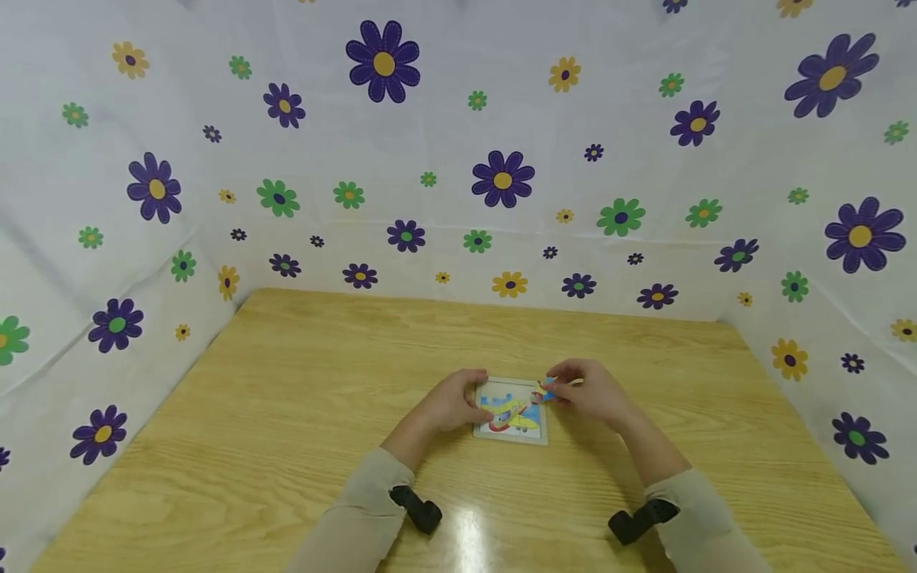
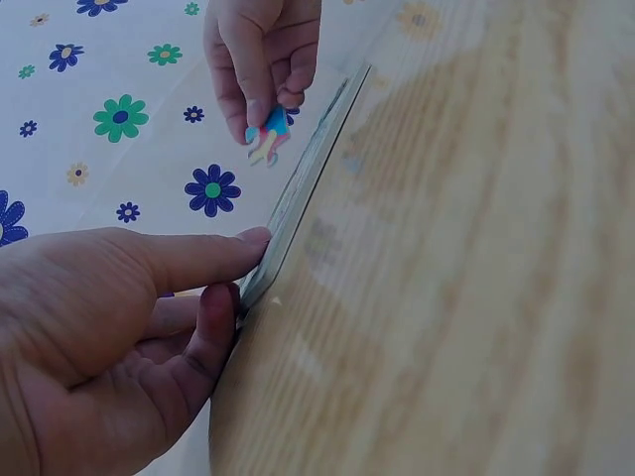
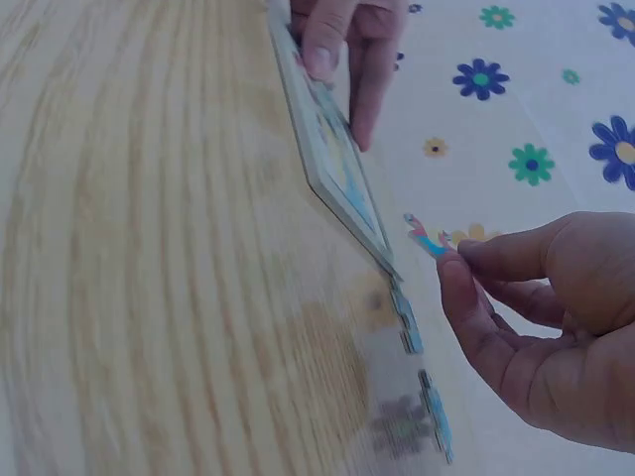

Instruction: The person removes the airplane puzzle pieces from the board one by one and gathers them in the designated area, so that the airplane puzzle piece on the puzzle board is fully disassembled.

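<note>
A square jigsaw puzzle board (image 1: 510,439) with a pale raised rim lies flat on the table, showing a yellow airplane picture partly filled in. My left hand (image 1: 451,402) holds its left side, thumb over the top and the other fingers along the edge; in the left wrist view the left thumb (image 2: 213,258) rests on the rim. Between thumb and fingers, my right hand (image 1: 587,390) pinches a blue, yellow and red puzzle piece (image 3: 427,238), raised above the board's upper right corner. The right wrist view shows that piece apart from the board.
Two loose puzzle pieces, one nearer the board (image 3: 408,319) and another farther off (image 3: 435,412), lie on the table beyond the board's end. The wooden table (image 1: 344,358) is bordered by white flowered cloth (image 1: 430,143) at the back and both sides.
</note>
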`<action>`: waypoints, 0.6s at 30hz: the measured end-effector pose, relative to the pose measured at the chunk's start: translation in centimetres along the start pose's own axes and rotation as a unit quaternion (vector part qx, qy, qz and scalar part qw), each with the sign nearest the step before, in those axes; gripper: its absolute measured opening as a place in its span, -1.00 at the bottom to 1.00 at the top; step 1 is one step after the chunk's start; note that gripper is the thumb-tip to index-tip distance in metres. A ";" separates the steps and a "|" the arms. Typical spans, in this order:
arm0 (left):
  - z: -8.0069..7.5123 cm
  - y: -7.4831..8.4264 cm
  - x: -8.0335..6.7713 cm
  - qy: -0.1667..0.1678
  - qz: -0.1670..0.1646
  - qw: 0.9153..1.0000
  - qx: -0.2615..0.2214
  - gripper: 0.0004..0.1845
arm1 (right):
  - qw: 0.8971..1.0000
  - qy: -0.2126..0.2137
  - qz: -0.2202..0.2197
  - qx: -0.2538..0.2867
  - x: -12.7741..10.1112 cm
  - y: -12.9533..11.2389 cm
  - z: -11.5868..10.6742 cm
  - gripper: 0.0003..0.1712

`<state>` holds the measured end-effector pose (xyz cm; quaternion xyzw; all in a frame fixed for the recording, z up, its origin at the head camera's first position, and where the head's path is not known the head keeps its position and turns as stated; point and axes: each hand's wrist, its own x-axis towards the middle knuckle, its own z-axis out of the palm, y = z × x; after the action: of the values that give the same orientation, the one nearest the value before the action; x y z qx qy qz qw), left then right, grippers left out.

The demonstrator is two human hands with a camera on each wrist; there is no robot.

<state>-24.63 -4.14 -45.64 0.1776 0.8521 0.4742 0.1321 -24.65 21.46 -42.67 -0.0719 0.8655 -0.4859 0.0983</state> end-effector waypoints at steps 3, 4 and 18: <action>-0.2 0.1 0.0 -0.005 0.002 1.000 0.001 -0.24 | 0.999 0.014 0.017 0.025 -0.3 0.3 -0.9 -0.65; -0.3 0.1 0.0 -0.008 0.002 1.000 0.001 -0.23 | 0.999 0.020 0.023 0.030 -0.4 0.4 -1.3 -0.64; -0.2 0.5 -0.3 -0.029 -0.018 0.999 -0.006 -0.08 | 0.995 0.074 0.070 -0.002 -1.6 3.0 -5.2 -0.49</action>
<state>-24.38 -4.20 -45.10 0.1748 0.8483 0.4714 0.1662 -24.42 27.67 -42.42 0.0252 0.8744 -0.4798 0.0674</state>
